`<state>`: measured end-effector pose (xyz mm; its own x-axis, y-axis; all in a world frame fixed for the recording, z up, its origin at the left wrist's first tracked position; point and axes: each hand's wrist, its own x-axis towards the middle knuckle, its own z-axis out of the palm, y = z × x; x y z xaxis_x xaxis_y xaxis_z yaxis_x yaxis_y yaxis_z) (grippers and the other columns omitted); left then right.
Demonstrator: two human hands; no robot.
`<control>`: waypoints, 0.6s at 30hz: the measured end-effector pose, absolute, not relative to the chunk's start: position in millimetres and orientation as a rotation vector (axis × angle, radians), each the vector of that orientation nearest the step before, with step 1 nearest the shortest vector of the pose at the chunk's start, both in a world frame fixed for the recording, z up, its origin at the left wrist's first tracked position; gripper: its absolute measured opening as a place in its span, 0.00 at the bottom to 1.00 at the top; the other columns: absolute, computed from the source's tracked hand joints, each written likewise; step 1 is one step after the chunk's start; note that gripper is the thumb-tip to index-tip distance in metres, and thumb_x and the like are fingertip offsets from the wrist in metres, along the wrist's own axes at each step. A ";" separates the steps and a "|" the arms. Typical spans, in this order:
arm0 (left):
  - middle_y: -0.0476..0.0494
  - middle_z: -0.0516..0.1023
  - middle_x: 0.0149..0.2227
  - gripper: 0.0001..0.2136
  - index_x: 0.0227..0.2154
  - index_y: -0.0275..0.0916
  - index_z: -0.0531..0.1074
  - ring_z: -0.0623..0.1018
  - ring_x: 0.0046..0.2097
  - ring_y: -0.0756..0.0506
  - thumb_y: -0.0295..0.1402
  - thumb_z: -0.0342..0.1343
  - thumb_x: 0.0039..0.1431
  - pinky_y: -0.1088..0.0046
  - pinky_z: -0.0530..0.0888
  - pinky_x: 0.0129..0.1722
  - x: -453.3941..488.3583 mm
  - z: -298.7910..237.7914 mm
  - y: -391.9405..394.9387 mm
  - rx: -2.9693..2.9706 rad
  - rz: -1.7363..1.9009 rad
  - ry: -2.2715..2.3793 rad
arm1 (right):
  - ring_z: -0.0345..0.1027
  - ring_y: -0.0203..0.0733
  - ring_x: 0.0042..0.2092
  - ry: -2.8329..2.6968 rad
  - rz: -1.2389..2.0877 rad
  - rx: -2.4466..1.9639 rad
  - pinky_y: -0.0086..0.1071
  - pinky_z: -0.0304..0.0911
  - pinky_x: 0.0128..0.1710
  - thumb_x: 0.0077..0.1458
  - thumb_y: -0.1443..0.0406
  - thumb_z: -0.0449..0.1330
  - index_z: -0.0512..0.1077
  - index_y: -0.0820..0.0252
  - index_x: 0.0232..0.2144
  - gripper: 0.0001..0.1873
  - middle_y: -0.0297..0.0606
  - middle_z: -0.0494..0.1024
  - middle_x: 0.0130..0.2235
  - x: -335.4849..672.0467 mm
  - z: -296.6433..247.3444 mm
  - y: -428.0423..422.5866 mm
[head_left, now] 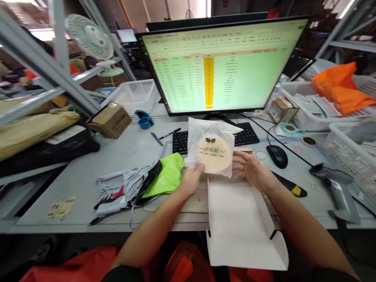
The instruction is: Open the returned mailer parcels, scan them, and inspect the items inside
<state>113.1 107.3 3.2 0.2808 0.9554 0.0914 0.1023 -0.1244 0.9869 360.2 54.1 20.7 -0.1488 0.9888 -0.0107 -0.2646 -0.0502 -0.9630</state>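
Observation:
My left hand (192, 178) pinches the lower left edge of a frosted plastic packet (216, 150), thumb in front. Through the packet shows a round beige pad with a dark butterfly mark and printed characters. Just right of it, my right hand (254, 170) has its fingers stretched out toward the packet's edge; whether the fingertips touch it cannot be made out. Below both hands lies an open white cardboard box (237, 219), its flap folded out over the table's front edge. Part of its far end is hidden by the packet and my right hand.
Green and grey mailer bags (126, 188) lie to the left. Behind the packet are a keyboard (246, 135) and a monitor (223, 70). A mouse (277, 156), a black-handled cutter (289, 184) and a barcode scanner (337, 192) sit on the right, near white baskets (349, 152).

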 end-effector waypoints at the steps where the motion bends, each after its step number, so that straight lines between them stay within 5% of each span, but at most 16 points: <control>1: 0.41 0.78 0.59 0.27 0.53 0.41 0.76 0.68 0.68 0.37 0.54 0.53 0.61 0.55 0.60 0.71 113.8 5.5 107.4 1.480 1.043 1.016 | 0.78 0.50 0.45 -1.106 1.434 -0.970 0.38 0.76 0.34 0.64 0.41 0.54 0.69 0.54 0.61 0.33 0.51 0.77 0.56 361.4 17.5 53.4; 11: 0.35 0.80 0.55 0.31 0.52 0.36 0.76 0.72 0.65 0.36 0.58 0.58 0.59 0.53 0.62 0.70 107.3 8.9 111.8 1.303 1.272 0.849 | 0.79 0.56 0.48 -1.169 1.355 -1.074 0.48 0.77 0.41 0.67 0.48 0.53 0.73 0.51 0.55 0.23 0.51 0.80 0.53 367.7 -4.6 55.9; 18: 0.40 0.85 0.42 0.18 0.38 0.39 0.81 0.81 0.52 0.38 0.49 0.59 0.63 0.55 0.70 0.63 99.2 13.8 115.3 1.349 1.403 0.810 | 0.79 0.51 0.47 -1.192 1.335 -1.128 0.41 0.76 0.41 0.66 0.46 0.54 0.74 0.55 0.53 0.24 0.52 0.78 0.54 365.4 3.3 52.7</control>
<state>99.2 115.3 13.8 0.1073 0.9434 0.3138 -0.2005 -0.2886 0.9362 365.4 52.7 3.3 -0.0864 0.9958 -0.0287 -0.0833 -0.0359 -0.9959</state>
